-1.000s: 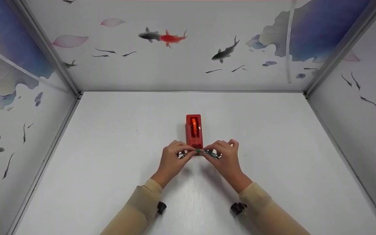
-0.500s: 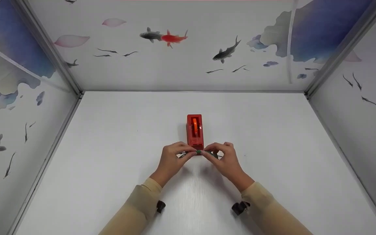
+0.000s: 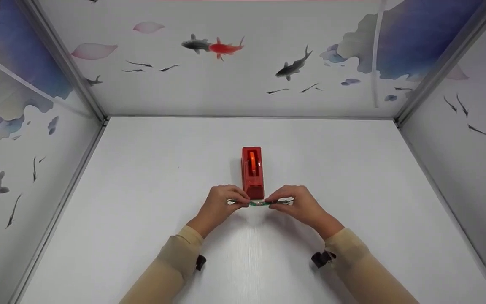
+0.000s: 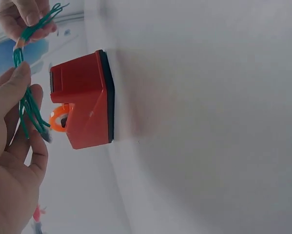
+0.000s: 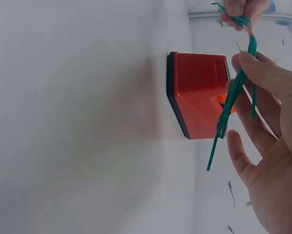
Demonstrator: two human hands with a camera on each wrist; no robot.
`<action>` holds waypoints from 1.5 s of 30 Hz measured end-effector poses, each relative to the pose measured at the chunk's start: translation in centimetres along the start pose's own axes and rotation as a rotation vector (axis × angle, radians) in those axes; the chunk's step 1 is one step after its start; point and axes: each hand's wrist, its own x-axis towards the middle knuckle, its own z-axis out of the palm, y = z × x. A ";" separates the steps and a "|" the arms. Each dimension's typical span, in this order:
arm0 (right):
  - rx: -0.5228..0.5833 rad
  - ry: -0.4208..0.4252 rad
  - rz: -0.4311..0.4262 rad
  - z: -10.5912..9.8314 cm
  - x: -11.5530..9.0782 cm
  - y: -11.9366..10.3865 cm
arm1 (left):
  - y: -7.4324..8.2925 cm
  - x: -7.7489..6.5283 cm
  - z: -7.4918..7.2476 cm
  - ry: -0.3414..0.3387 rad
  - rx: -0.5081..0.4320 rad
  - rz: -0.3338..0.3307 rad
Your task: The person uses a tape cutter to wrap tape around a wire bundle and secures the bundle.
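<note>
A bundle of thin green wires [image 3: 260, 204] stretches sideways between both hands, close in front of the tape dispenser. My left hand [image 3: 222, 207] pinches one side of it between thumb and fingers, and my right hand [image 3: 301, 204] pinches the other. Between the fingertips a short pale, copper-coloured stretch of the bundle shows. Loose ends of the green wires [image 5: 228, 107] fan out past the right fingers in the right wrist view; more wire ends [image 4: 31, 112] hang past the left fingers in the left wrist view. The red tape dispenser [image 3: 252, 185] stands just beyond the hands, holding an orange roll [image 3: 252, 162].
The white tabletop [image 3: 163, 169] is bounded by a back wall [image 3: 234, 93] and two side walls, all printed with fish and petals. A metal edge strip [image 3: 82, 164] runs along the left side. Small black cameras [image 3: 321, 259] sit at the wrists.
Both hands have drawn slightly toward the body and apart, bringing the bundle clear of the dispenser's front end. More of the bundle's middle shows between the fingertips. The dispenser stays in place.
</note>
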 end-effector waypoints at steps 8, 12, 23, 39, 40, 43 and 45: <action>-0.111 -0.110 0.003 1.5 0.4 0.8 | -0.7 -0.3 0.8 -0.189 0.126 -0.234; -0.153 -0.167 -0.020 2.0 0.5 1.1 | -0.8 -0.4 1.3 -0.221 0.203 -0.244; -0.281 -0.253 -0.017 2.7 0.5 1.1 | -1.1 -0.7 1.7 -0.239 0.222 -0.250; -0.310 -0.215 -0.035 3.0 0.2 1.6 | -1.1 -0.4 1.8 -0.253 0.264 -0.255; -0.306 -0.217 -0.042 3.0 0.2 1.6 | -1.0 -0.4 1.8 -0.248 0.271 -0.237; -0.301 -0.215 -0.074 3.2 0.1 1.5 | -1.0 -0.3 1.8 -0.239 0.285 -0.199; -0.303 -0.221 -0.080 3.3 0.1 1.4 | -1.1 -0.3 1.7 -0.238 0.277 -0.195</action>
